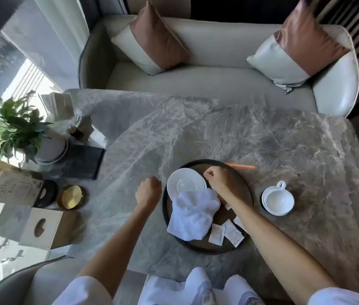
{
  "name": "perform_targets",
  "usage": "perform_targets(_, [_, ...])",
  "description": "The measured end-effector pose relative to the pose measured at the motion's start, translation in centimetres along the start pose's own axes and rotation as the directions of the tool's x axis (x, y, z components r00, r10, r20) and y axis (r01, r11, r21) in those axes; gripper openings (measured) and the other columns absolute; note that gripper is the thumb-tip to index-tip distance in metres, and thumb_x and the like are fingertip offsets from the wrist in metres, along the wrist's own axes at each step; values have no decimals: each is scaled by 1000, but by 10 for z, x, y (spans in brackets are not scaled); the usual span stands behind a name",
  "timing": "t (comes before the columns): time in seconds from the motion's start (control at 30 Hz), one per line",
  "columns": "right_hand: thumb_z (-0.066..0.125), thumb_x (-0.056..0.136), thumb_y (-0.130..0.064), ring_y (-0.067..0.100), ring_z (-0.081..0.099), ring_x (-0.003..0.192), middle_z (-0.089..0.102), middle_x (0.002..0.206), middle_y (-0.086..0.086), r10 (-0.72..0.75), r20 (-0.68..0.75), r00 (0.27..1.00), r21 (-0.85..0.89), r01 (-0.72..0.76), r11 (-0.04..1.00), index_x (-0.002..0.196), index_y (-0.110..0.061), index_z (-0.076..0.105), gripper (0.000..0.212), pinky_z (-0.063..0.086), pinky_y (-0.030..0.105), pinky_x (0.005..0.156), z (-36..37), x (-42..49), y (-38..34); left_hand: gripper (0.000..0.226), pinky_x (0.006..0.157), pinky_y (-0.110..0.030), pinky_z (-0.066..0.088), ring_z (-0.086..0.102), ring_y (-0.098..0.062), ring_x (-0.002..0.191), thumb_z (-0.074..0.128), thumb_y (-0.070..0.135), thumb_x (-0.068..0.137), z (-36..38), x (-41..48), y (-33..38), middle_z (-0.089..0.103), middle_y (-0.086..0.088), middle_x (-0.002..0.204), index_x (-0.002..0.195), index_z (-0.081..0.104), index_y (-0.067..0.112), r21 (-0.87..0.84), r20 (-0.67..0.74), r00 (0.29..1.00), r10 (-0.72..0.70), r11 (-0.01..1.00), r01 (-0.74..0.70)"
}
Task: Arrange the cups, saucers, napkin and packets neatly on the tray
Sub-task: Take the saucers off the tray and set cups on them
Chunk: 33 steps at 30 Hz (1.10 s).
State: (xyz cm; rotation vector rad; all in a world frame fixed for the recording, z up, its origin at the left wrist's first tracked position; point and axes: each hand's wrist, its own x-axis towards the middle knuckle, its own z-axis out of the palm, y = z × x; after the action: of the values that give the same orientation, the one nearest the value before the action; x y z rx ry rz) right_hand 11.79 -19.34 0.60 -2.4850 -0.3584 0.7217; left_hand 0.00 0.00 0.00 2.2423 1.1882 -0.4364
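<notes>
A round dark tray point(238, 188) lies on the marble table in front of me. On its left part sits a white saucer point(184, 182), with a crumpled white napkin point(192, 213) overlapping its near edge. Several white packets point(232, 233) lie loose on the tray's near right side. Nested white cups point(278, 200) stand on the table, right of the tray. My right hand point(217, 179) hovers over the tray at the saucer's right rim, fingers curled; nothing shows in it. My left hand point(148, 190) is a fist over the table, just left of the tray.
At the table's left stand a potted plant point(50, 146), a black folder point(84, 161), a brass dish point(71, 197), a card stand point(16, 188) and a tissue box point(44, 227). A pale sofa point(207, 80) with two cushions lies beyond the far edge.
</notes>
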Motion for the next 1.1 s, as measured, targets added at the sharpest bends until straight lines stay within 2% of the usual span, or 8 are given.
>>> perform_targets(0.17, [50, 84, -11, 36, 47, 63, 54, 64, 16, 120, 24, 992, -72, -118, 990, 63, -10, 60, 23, 41, 38, 59, 22, 29, -1, 16, 74, -39, 43, 58, -43, 95, 44, 17, 87, 20, 28, -4, 65, -22, 100, 80, 54, 6, -40, 164, 985, -48, 998, 55])
perform_targets(0.27, [56, 92, -16, 35, 65, 91, 72, 94, 18, 192, 34, 981, 4, -192, 981, 96, -2, 72, 22, 51, 40, 80, 39, 47, -1, 18, 76, -40, 45, 57, -41, 92, 46, 19, 90, 33, 41, -6, 65, -21, 100, 83, 55, 5, -41, 218, 976, -27, 998, 37])
perform_targets(0.33, [58, 94, -17, 32, 66, 103, 73, 108, 13, 245, 56, 968, 73, -249, 966, 109, -4, 71, 24, 50, 37, 88, 51, 57, 3, 23, 77, -39, 45, 59, -42, 97, 48, 20, 92, 43, 47, -8, 66, -21, 103, 92, 60, 1, -33, 246, 969, -34, 999, 43])
perform_targets(0.47, [59, 93, -12, 27, 67, 97, 75, 102, 8, 291, 19, 957, 144, -290, 946, 101, -7, 74, 17, 51, 33, 82, 68, 65, 10, 25, 82, -44, 54, 65, -43, 93, 45, 12, 85, 54, 52, -11, 70, -26, 97, 93, 62, -6, -53, 322, 946, -48, 996, 69])
perform_targets(0.6, [64, 90, -10, 27, 69, 96, 76, 101, 9, 324, -23, 946, 165, -316, 934, 100, -7, 75, 16, 53, 37, 83, 78, 66, 13, 21, 75, -41, 53, 66, -41, 93, 48, 10, 84, 61, 56, -15, 70, -25, 95, 87, 63, -5, -76, 352, 933, -74, 991, 107])
perform_targets(0.8, [66, 87, -8, 27, 69, 92, 76, 96, 10, 333, -66, 940, 192, -316, 929, 96, -6, 75, 13, 53, 36, 79, 84, 67, 14, 12, 73, -41, 52, 64, -38, 84, 51, 7, 85, 67, 58, -18, 70, -21, 89, 90, 60, 2, -139, 291, 955, -57, 985, 101])
perform_targets(0.9, [65, 88, -7, 25, 68, 92, 76, 96, 10, 344, -76, 936, 225, -320, 920, 97, -6, 74, 13, 53, 34, 80, 85, 68, 16, 10, 65, -35, 40, 53, -32, 76, 52, 9, 87, 69, 59, -18, 68, -17, 90, 87, 59, 3, -135, 234, 972, -25, 989, 57])
perform_targets(1.1, [65, 89, -8, 25, 67, 95, 75, 100, 10, 352, -123, 928, 298, -304, 905, 100, -5, 73, 14, 52, 35, 83, 87, 64, 18, 6, 64, -37, 35, 52, -38, 78, 44, 3, 86, 64, 66, -8, 64, -19, 91, 82, 44, 7, -169, 170, 984, 45, 985, -15])
